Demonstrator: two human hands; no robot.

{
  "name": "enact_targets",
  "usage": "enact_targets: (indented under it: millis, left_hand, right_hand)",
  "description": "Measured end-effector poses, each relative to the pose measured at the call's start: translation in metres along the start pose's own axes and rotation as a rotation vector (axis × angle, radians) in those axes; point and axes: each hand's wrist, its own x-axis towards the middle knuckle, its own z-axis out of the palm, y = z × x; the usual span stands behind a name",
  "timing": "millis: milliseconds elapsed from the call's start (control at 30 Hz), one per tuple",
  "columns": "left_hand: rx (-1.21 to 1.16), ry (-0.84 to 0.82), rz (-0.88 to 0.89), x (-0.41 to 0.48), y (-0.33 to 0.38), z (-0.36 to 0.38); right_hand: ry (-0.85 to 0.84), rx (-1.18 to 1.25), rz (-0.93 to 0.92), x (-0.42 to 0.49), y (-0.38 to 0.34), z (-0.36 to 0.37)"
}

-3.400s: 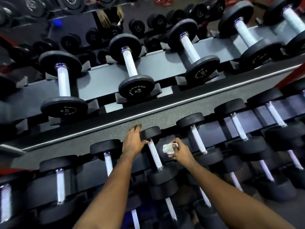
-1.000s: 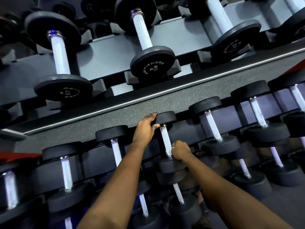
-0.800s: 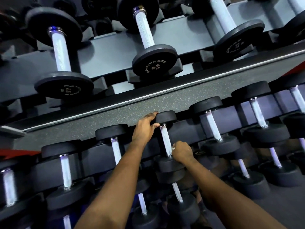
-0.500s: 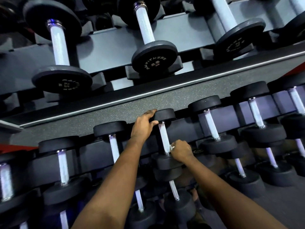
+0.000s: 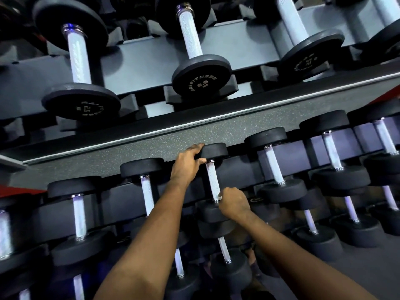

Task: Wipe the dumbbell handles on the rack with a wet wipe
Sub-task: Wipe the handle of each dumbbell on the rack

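Steel handle [image 5: 211, 180] is lying lengthwise away from us on the rack [image 5: 291, 151]; we are gripping its near end with the right hand [image 5: 234, 202], wet wipe [image 5: 220, 197] inside, left hand [image 5: 185, 168] clasping the far head [image 5: 216, 150].

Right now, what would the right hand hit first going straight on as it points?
The right hand grips the dumbbell handle through the wet wipe; beyond it, probably the left hand on the dumbbell head, depth unclear.
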Motion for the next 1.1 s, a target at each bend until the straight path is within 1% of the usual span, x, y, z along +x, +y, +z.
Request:
enact_targets:
  millis: [67, 100, 167, 200, 233, 300, 367, 467, 567, 833, 1000, 1100]
  left_hand:
    - [0.002, -0.012, -0.008, 0.001, 0.0, 0.0]
    - [0.0, -0.013, -0.012, 0.001, -0.001, 0.0]
    - [-0.003, -0.016, -0.013, 0.002, -0.001, -0.001]
    - [-0.005, -0.015, -0.015, 0.002, 0.0, -0.001]
    - [-0.008, -0.014, -0.021, 0.001, 0.0, 0.0]
    - [-0.012, -0.019, -0.028, 0.001, 0.0, 0.0]
    - [-0.009, -0.026, -0.03, 0.002, -0.001, 0.0]
    - [-0.016, -0.022, -0.035, 0.001, -0.001, 0.001]
    - [-0.001, -0.002, -0.035, 0.0, 0.003, 0.003]
    - [0.007, 0.01, -0.027, -0.002, 0.006, 0.004]
    - [0.015, 0.027, -0.033, -0.003, 0.009, 0.009]
    - [0.018, 0.022, -0.045, -0.003, 0.008, 0.007]
  right_hand:
    - [-0.032, 0.031, -0.124, 0.002, -0.007, -0.006]
    - [-0.033, -0.002, -0.216, 0.004, -0.014, -0.008]
    - [0.02, -0.241, -0.409, 0.005, -0.029, -0.007]
    - [0.043, -0.373, -0.464, 0.004, -0.036, -0.006]
    - [0.029, -0.478, -0.475, 0.004, -0.04, -0.005]
    - [-0.063, -0.622, -0.404, 0.009, -0.04, -0.002]
    - [-0.133, -0.661, -0.335, 0.012, -0.036, -0.007]
    - [-0.154, -0.669, -0.317, 0.014, -0.03, -0.017]
    - [-0.139, -0.678, -0.312, 0.012, -0.029, -0.019]
    - [-0.244, -0.484, -0.268, 0.015, -0.034, -0.022]
    - [-0.252, -0.484, -0.306, 0.017, -0.019, -0.025]
    - [-0.256, -0.511, -0.316, 0.019, -0.026, -0.021]
